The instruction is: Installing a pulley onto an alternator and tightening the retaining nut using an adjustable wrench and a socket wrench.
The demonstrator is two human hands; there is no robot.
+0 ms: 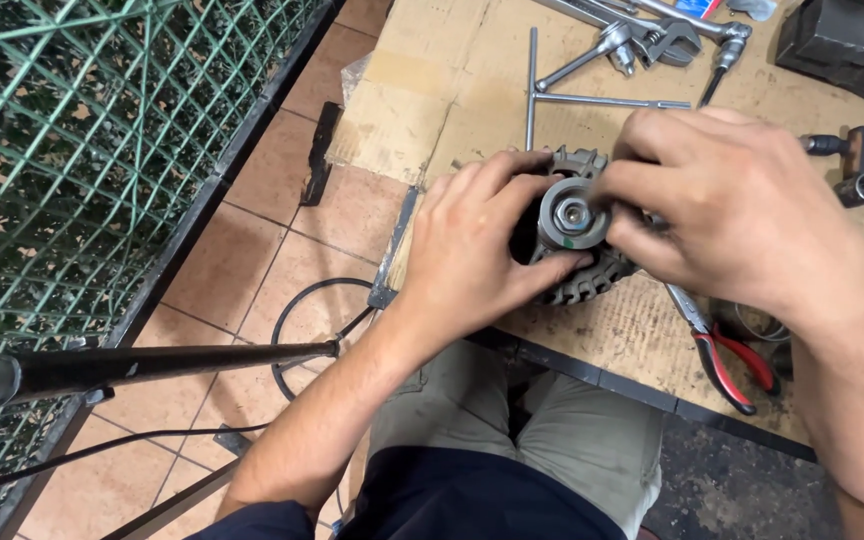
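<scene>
Near the surface's (472, 90) front edge, left hand (472, 250) bracing the alternator (577, 285), right hand (742, 215) with grip closed on its pulley (572, 212), apparently mid-turn; steadier hold likely needed.

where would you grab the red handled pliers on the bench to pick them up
Grip the red-handled pliers by the two handles, coming from the near bench edge beside the person's right hand. The handles point toward that edge and lie bare on the cardboard, while the jaw end runs up under the right hand and the alternator, so it is blocked.
</scene>
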